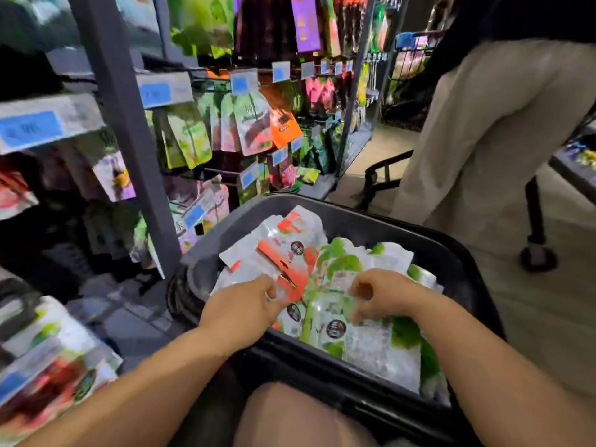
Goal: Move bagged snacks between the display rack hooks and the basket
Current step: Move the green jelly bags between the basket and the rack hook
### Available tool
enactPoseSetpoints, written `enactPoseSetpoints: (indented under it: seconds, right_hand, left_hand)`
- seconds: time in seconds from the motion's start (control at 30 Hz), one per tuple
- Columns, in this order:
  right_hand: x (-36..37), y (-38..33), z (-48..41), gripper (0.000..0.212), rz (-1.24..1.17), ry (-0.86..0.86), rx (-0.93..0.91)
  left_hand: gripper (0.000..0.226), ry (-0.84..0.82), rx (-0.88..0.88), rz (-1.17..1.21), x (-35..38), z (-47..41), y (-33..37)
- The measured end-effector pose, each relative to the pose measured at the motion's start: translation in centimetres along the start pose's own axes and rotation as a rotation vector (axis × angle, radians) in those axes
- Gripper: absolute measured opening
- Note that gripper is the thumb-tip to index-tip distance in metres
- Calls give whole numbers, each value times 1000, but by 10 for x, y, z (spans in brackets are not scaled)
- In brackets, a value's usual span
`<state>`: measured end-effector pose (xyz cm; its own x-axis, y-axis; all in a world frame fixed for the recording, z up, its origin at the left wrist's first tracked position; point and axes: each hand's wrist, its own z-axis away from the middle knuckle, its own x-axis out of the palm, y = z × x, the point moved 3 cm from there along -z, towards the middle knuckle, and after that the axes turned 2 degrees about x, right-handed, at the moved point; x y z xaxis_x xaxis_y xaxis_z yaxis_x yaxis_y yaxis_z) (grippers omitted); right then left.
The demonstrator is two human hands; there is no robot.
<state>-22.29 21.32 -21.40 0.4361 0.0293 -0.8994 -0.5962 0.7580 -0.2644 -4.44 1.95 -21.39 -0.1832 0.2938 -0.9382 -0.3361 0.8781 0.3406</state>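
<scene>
A black basket (361,225) stands in front of me, filled with several snack bags. Red-and-white bags (283,250) lie in its left half and green-and-white bags (364,343) in its right half. My left hand (245,304) reaches in and pinches the edge of a red-and-white bag. Over the green-and-white bags, my right hand (380,293) has its fingers curled onto the top of one. To the left, the display rack (129,130) carries hanging snack bags (251,124) on its hooks.
A person in beige trousers (477,140) stands close behind the basket on the right. A wheeled cart leg (537,250) is beside them. More bagged snacks (48,359) lie at the lower left. My knee (290,417) is below the basket.
</scene>
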Motion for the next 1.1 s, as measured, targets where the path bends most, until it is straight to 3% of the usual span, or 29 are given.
enactPoseSetpoints:
  seconds: [0.17,0.3,0.47,0.57,0.63,0.77,0.97,1.1]
  right_hand:
    - [1,1,15,59,125,-81,154]
    - [3,2,16,59,87,-145,152]
    - [-5,9,18,43,-185,-9,115]
    - [-6,11,16,38,-468,103,90]
    - [-8,5,16,22,-681,168,57]
    - [-13,-17,13,17,-970,293,7]
    - [-19,-73,6,10,-1248,291,-90]
    - [-17,-111,-4,26,-1008,475,-137]
  left_hand:
    - [37,-4,-20,-39,5,0,-1]
    - [36,-24,-15,-33,8,0,-2]
    - [36,-29,0,-34,9,3,1]
    - [38,-49,0,-4,7,3,1]
    - [36,-81,-14,49,6,3,2]
    - [31,-60,-56,314,-1,3,6]
    - [31,68,-182,1111,-11,2,10]
    - [21,269,-201,1284,-31,6,-6]
